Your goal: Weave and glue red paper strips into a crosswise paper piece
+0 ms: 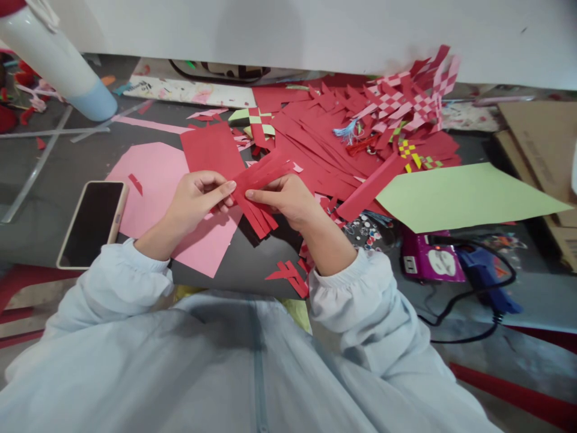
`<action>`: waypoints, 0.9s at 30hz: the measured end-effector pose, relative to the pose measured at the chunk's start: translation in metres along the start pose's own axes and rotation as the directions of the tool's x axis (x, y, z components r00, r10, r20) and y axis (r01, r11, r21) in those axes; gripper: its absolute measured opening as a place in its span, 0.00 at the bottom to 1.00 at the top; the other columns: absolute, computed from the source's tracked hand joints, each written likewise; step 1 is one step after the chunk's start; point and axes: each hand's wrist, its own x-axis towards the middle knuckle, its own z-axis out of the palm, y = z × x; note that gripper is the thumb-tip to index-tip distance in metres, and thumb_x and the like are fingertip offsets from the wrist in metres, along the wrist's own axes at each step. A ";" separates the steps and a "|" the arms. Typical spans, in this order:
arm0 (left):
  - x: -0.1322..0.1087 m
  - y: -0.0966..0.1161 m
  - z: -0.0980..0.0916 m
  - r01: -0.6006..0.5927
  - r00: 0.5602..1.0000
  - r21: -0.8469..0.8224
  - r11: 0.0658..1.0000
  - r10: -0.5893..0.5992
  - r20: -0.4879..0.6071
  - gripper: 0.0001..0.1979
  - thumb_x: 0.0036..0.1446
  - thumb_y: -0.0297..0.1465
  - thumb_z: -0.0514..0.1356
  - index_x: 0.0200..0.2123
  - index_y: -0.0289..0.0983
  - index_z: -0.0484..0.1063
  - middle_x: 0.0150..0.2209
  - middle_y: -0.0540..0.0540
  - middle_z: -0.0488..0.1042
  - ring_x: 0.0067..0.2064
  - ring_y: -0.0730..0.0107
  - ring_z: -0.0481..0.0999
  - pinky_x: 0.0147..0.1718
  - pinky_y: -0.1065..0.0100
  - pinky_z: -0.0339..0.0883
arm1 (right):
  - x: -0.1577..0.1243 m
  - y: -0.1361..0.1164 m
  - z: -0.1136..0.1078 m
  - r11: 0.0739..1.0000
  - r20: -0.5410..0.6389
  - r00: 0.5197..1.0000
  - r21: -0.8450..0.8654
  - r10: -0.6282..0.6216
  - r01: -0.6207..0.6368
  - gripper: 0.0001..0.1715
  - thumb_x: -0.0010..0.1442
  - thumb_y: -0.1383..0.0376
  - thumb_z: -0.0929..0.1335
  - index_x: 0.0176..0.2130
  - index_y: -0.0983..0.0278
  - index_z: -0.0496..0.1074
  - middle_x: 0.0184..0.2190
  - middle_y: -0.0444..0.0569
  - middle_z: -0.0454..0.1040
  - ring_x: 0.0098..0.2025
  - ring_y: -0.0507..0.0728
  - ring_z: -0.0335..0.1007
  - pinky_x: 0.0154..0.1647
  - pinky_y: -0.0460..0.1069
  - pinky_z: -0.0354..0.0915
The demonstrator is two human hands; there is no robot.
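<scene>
Red paper strips, fanned in two directions and meeting in the middle, are held up between my hands above the table. My left hand pinches their left corner between thumb and fingers. From the other side, my right hand grips them, thumb on top and fingers behind. Beneath my left hand lies pink paper with cut corners, and a red paper sheet overlaps it. Small red paper scraps lie near the table's front edge.
A large pile of red paper pieces with woven checkered pieces fills the back. Green paper, a purple packet and a blue glue gun with a black cord are right. A phone and bottle stand left.
</scene>
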 end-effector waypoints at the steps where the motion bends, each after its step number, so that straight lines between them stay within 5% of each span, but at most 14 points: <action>1: 0.000 0.000 0.000 0.003 1.000 0.006 1.000 -0.003 -0.003 0.16 0.58 0.39 0.67 0.24 0.34 0.74 0.23 0.48 0.76 0.22 0.79 0.71 0.19 0.77 0.61 | 0.000 0.000 0.000 1.000 0.002 1.000 0.004 0.004 -0.004 0.24 0.40 0.52 0.80 0.21 0.67 0.74 0.16 0.37 0.61 0.19 0.44 0.47 0.21 0.46 0.46; 7: 0.007 -0.009 -0.001 -0.013 0.999 -0.062 0.998 0.010 -0.047 0.26 0.63 0.50 0.60 0.22 0.36 0.72 0.20 0.47 0.75 0.20 0.75 0.73 0.21 0.74 0.66 | 0.001 0.001 0.003 0.999 -0.018 1.000 0.053 0.014 -0.013 0.24 0.37 0.52 0.82 0.23 0.67 0.75 0.17 0.39 0.64 0.20 0.45 0.51 0.21 0.45 0.51; 11: 0.006 -0.007 -0.004 0.082 0.996 -0.115 0.990 -0.078 0.034 0.34 0.64 0.56 0.54 0.16 0.36 0.70 0.15 0.46 0.70 0.16 0.73 0.71 0.18 0.72 0.64 | 0.005 0.007 0.005 0.978 -0.176 0.962 -0.029 -0.210 0.208 0.23 0.44 0.48 0.79 0.28 0.64 0.77 0.24 0.44 0.73 0.26 0.50 0.64 0.27 0.48 0.65; 14: 0.005 0.001 -0.004 0.256 0.954 -0.174 0.951 -0.220 0.202 0.37 0.64 0.59 0.50 0.17 0.36 0.71 0.15 0.45 0.70 0.16 0.70 0.72 0.18 0.70 0.67 | 0.005 0.013 0.004 0.834 -0.249 0.808 -0.309 -0.535 0.457 0.18 0.53 0.50 0.76 0.30 0.63 0.79 0.28 0.47 0.76 0.32 0.53 0.71 0.35 0.50 0.71; 16: 0.005 0.005 -0.004 0.335 0.916 -0.204 0.920 -0.267 0.299 0.37 0.63 0.60 0.49 0.19 0.35 0.72 0.15 0.44 0.71 0.16 0.69 0.72 0.18 0.70 0.67 | 0.002 0.015 0.001 0.659 -0.166 0.673 -0.464 -0.721 0.592 0.14 0.61 0.54 0.73 0.37 0.61 0.82 0.34 0.49 0.77 0.36 0.54 0.73 0.39 0.51 0.72; 18: 0.005 0.005 -0.005 0.345 0.908 -0.247 0.906 -0.255 0.332 0.35 0.62 0.58 0.52 0.20 0.35 0.73 0.16 0.45 0.72 0.16 0.70 0.72 0.17 0.70 0.67 | -0.002 0.017 -0.001 0.504 -0.035 0.592 -0.567 -0.805 0.652 0.13 0.67 0.57 0.69 0.43 0.57 0.83 0.38 0.49 0.77 0.39 0.54 0.74 0.40 0.50 0.72; 23: -0.002 0.004 -0.006 0.285 0.938 -0.317 0.905 -0.194 0.289 0.18 0.49 0.44 0.71 0.20 0.36 0.75 0.17 0.48 0.74 0.16 0.73 0.71 0.18 0.72 0.68 | -0.010 0.016 -0.003 0.376 0.144 0.653 -0.718 -0.744 0.586 0.20 0.72 0.61 0.62 0.48 0.52 0.83 0.40 0.49 0.76 0.42 0.55 0.75 0.44 0.51 0.73; 27: -0.004 0.004 -0.004 0.223 0.964 -0.284 0.932 -0.169 0.203 0.12 0.49 0.36 0.71 0.23 0.37 0.75 0.18 0.50 0.75 0.19 0.74 0.73 0.21 0.73 0.68 | -0.011 0.012 0.000 0.493 -0.042 0.648 -0.687 -0.761 0.534 0.22 0.70 0.53 0.63 0.57 0.53 0.77 0.46 0.52 0.73 0.38 0.56 0.73 0.43 0.53 0.73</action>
